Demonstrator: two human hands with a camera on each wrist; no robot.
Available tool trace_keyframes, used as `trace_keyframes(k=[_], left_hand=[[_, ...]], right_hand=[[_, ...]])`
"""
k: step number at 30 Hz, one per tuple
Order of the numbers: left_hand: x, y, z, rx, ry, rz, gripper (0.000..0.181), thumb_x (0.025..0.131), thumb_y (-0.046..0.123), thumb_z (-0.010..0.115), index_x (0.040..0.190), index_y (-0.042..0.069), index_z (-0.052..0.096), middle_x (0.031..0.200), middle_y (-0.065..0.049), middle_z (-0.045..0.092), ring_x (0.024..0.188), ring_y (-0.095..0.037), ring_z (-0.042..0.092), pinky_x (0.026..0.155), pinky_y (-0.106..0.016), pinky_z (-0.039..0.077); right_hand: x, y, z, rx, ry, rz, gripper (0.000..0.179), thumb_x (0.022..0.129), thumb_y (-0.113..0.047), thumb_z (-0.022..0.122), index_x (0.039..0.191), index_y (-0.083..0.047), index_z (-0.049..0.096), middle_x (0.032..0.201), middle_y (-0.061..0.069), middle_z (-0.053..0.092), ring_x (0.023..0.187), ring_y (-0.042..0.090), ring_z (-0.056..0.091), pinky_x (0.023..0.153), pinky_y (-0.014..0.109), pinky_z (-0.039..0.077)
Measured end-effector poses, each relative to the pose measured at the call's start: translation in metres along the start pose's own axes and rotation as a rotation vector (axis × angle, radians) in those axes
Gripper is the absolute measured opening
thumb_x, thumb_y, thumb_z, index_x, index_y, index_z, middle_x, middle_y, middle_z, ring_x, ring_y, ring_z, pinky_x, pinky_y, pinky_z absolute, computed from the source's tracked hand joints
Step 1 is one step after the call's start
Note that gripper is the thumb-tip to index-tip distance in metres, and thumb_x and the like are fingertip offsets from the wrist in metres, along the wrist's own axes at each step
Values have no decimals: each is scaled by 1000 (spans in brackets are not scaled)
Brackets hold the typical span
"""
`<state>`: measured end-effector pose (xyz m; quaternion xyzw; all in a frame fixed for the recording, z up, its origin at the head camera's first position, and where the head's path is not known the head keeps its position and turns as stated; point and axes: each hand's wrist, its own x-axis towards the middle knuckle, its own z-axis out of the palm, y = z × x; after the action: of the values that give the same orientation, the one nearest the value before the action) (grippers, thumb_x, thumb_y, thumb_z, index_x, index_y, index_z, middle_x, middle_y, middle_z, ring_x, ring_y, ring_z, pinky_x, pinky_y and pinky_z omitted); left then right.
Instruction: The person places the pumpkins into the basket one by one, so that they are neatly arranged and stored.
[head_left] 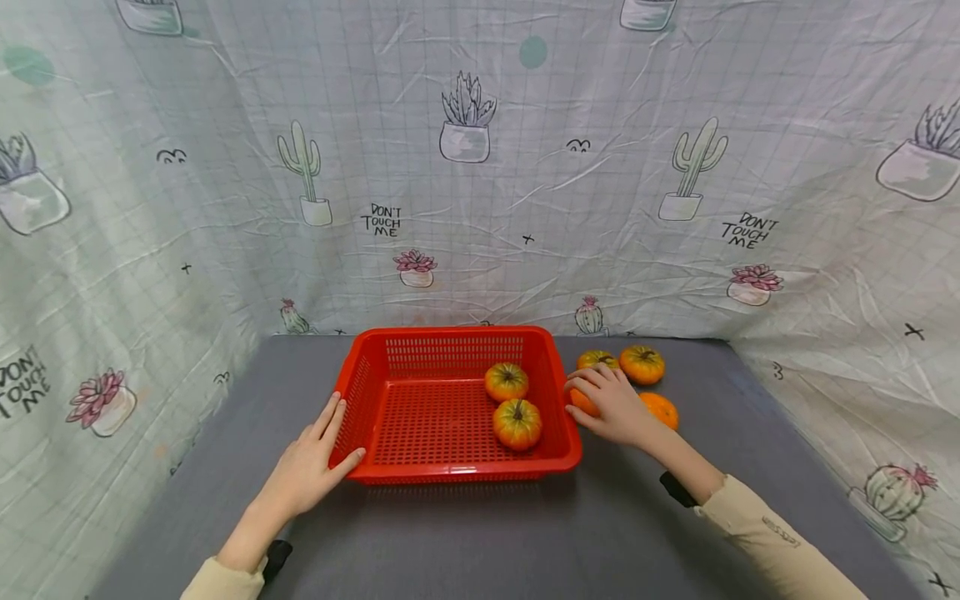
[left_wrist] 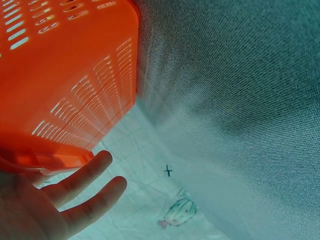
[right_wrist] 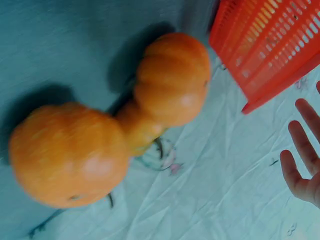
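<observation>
A red plastic basket [head_left: 450,471] holds two small orange-green pumpkins, one a back pumpkin [head_left: 506,382] and one a front pumpkin [head_left: 517,425], in its right part. My left hand [head_left: 303,467] rests against the basket's left rim with fingers extended; two of its fingers [left_wrist: 95,205] stick out past the rim in the left wrist view. Just right of the basket, my right hand [head_left: 611,407] hovers over an orange pumpkin [head_left: 583,403], which it partly hides. In the right wrist view its fingers [right_wrist: 305,145] are spread, apart from the pumpkins, and hold nothing.
Beside the right hand lie more pumpkins: a far-right pumpkin [head_left: 642,365], one behind the fingers [head_left: 597,359] and one by the wrist [head_left: 662,410]. All stand on a grey tabletop [head_left: 480,542]. A cactus-print cloth [head_left: 525,200] hangs around the back and sides.
</observation>
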<state>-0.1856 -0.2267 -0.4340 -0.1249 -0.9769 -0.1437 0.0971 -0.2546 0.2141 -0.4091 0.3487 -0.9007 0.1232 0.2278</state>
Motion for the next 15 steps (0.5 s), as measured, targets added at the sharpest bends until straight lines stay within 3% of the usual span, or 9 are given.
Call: trace_keyframes(k=[7,15], left_hand=[[2,-1,1,2,-3,-2,78,84,45,52,141,1,22,149,-14,18,110,-43,47,81,-56,42],[2,-1,1,-4,-7,-2,78,85,45,52,141,1,23,148,-15,18,110,-43,47,79,-56,42]], right_hand=[[-23,20,-7,-59,10,62,32,74,-23,70,102,-10,61,107,10,57,94,26,44,74,45,36],[-47,42,-13,-82,-56,221,41,75,-24,70,111,-10,57,113,11,53,99,31,43,72,45,33]])
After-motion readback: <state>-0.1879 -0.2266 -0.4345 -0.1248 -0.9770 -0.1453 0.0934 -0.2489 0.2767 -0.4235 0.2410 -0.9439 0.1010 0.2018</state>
